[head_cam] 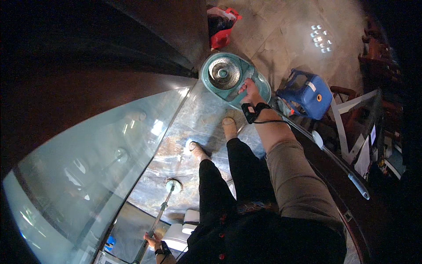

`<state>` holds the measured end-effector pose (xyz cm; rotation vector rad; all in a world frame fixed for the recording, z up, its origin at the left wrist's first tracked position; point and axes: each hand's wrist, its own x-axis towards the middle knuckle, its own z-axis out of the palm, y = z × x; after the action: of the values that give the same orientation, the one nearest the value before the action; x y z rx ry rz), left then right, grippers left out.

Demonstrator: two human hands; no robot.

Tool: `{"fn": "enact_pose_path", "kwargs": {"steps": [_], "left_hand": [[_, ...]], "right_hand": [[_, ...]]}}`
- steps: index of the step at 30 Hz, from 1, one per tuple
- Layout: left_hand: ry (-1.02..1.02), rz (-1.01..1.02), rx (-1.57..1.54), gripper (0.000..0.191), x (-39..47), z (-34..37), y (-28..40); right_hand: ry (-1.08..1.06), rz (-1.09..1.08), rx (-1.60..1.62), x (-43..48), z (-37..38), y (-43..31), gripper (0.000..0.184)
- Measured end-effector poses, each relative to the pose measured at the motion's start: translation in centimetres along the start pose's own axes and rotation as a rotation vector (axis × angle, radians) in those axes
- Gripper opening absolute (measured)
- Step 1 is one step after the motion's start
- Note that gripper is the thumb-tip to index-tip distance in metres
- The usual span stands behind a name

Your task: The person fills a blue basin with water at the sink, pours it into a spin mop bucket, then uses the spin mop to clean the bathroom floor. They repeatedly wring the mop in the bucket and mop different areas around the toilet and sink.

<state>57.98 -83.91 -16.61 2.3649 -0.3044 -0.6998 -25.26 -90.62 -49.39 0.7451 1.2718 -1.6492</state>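
A green spin-mop bucket [214, 89] with a perforated metal wringer basket [227, 81] stands on the floor at a doorway. My right hand [249, 90] is closed over the bucket's edge side, apparently around its carrying handle, which the fingers mostly hide. Low on the left, my left hand [152, 240] grips the grey pole of a mop [159, 216]. The round mop head [173, 186] rests on the marbled floor [158, 168], left of my feet. Both wrists wear black strapped devices.
A glass panel [95, 158] runs along the left, with reflections in it. White toilet [176, 236] parts are beside my legs. Beyond the bucket are a red bag [221, 36] and a blue plastic stool [313, 95]. A long grey-handled pole [336, 160] slants at right.
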Motion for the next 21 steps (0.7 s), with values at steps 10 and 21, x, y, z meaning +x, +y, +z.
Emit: {"fn": "enact_pose_path", "kwargs": {"steps": [10, 21], "left_hand": [[0.123, 0.065, -0.051, 0.036, -2.5, 2.0, 1.0], [-0.034, 0.1, 0.092, 0.036, -1.7, 3.0, 1.6]], "right_hand": [[-0.055, 0.033, 0.162, 7.1, -2.2, -1.7, 0.022], [0.488, -0.133, -0.888, 6.6, -11.4, -2.4, 0.04]]}}
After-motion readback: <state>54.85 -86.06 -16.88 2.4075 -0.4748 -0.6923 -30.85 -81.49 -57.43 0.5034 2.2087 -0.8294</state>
